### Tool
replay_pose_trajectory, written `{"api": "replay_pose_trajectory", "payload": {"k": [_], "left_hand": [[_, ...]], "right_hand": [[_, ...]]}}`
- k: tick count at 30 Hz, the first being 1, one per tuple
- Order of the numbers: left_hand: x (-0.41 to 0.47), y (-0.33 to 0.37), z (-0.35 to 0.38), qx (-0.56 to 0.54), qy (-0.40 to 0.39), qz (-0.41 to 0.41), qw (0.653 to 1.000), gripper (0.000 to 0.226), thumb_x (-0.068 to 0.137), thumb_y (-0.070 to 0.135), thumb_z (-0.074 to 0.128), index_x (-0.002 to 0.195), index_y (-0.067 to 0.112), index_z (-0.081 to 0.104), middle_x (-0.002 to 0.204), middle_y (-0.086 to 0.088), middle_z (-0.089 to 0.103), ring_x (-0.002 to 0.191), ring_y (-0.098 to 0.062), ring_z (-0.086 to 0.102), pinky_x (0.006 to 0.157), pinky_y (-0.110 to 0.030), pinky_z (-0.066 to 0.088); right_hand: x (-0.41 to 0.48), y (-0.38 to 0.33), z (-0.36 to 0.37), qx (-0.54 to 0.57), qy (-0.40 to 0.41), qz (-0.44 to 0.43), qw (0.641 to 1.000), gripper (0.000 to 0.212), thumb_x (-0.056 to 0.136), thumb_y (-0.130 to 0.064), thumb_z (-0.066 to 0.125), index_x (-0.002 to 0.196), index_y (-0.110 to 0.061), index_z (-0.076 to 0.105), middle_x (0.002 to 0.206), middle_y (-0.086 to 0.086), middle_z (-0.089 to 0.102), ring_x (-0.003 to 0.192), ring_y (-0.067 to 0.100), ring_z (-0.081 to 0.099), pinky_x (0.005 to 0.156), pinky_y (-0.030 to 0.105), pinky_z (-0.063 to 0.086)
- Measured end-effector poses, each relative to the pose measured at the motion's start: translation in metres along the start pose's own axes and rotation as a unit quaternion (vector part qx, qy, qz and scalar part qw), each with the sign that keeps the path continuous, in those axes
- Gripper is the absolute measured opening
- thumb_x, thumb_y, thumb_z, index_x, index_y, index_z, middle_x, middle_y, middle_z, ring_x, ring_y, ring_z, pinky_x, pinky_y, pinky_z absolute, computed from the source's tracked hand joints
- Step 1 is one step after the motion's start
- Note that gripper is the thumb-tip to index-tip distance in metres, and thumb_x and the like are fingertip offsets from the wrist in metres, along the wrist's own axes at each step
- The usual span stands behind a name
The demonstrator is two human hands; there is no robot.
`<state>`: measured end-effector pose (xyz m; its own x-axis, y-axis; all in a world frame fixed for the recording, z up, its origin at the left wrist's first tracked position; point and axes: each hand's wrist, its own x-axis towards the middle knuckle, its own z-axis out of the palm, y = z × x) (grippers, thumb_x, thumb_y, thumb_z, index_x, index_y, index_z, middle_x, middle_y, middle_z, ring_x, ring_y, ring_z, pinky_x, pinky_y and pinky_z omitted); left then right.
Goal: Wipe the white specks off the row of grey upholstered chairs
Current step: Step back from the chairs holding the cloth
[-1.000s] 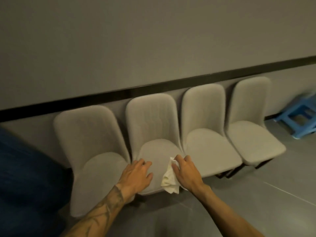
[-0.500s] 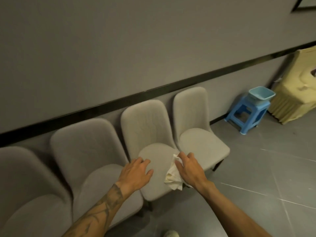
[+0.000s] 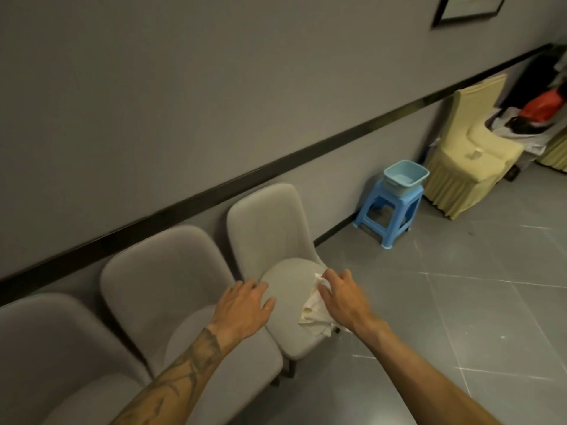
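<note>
Three grey upholstered chairs of the row stand against the wall. The rightmost chair (image 3: 270, 231) is the end of the row, with the middle chair (image 3: 162, 277) and the left chair (image 3: 40, 348) beside it. My right hand (image 3: 343, 299) holds a crumpled white cloth (image 3: 314, 314) against the right side of the end chair's seat. My left hand (image 3: 244, 308) lies flat with fingers spread over the gap between the end chair's seat and the middle chair's seat. No white specks can be made out on the fabric.
A blue plastic stool (image 3: 388, 213) with a light blue basin (image 3: 405, 176) on it stands by the wall to the right. Further right is a yellow-covered chair (image 3: 469, 161) with clutter behind it. Grey tiled floor (image 3: 460, 302) stretches to the right.
The view has swung right along the row, so the end chair is now under my hands. Both hands kept their pose, the right one still holding the cloth. The stool and yellow chair came into view.
</note>
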<state>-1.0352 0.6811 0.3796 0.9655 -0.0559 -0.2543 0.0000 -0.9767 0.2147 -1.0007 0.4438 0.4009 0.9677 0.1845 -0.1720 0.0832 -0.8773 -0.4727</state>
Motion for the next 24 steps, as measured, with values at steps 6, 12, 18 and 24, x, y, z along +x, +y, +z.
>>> {"api": "replay_pose_trajectory", "payload": {"k": [6, 12, 18, 24], "left_hand": [[0.102, 0.112, -0.002, -0.005, 0.003, -0.014, 1.0, 0.057, 0.107, 0.057, 0.034, 0.154, 0.026, 0.043, 0.148, -0.004, 0.053, 0.135, -0.027, 0.049, 0.112, -0.039, 0.037], [0.192, 0.229, -0.014, -0.008, 0.006, -0.025, 1.0, 0.054, 0.108, 0.052, 0.034, 0.153, 0.024, 0.045, 0.145, -0.004, 0.053, 0.132, -0.026, 0.05, 0.111, -0.037, 0.038], [0.305, 0.328, -0.027, -0.018, 0.008, -0.03, 0.999, 0.053, 0.108, 0.055, 0.031, 0.147, 0.024, 0.049, 0.14, -0.005, 0.057, 0.131, -0.027, 0.051, 0.109, -0.039, 0.039], [0.44, 0.402, -0.03, -0.013, 0.022, -0.019, 0.999, 0.054, 0.108, 0.055, 0.032, 0.149, 0.024, 0.048, 0.14, -0.005, 0.057, 0.131, -0.027, 0.051, 0.11, -0.04, 0.039]], "right_hand": [[0.081, 0.119, -0.071, -0.015, 0.008, -0.023, 1.0, 0.027, 0.103, -0.04, 0.04, 0.122, -0.022, 0.048, 0.118, 0.006, 0.045, 0.095, 0.023, 0.055, 0.08, 0.032, 0.048], [0.156, 0.22, -0.156, -0.029, 0.003, -0.034, 0.999, 0.026, 0.103, -0.039, 0.04, 0.12, -0.021, 0.048, 0.116, 0.006, 0.045, 0.097, 0.025, 0.055, 0.078, 0.032, 0.045], [0.243, 0.31, -0.228, -0.027, 0.007, -0.031, 0.999, 0.024, 0.104, -0.038, 0.039, 0.113, -0.018, 0.047, 0.112, 0.008, 0.045, 0.1, 0.03, 0.055, 0.082, 0.039, 0.049], [0.356, 0.385, -0.283, -0.03, 0.022, -0.041, 0.998, 0.023, 0.104, -0.037, 0.038, 0.114, -0.018, 0.048, 0.11, 0.006, 0.044, 0.098, 0.029, 0.054, 0.075, 0.033, 0.042]]}}
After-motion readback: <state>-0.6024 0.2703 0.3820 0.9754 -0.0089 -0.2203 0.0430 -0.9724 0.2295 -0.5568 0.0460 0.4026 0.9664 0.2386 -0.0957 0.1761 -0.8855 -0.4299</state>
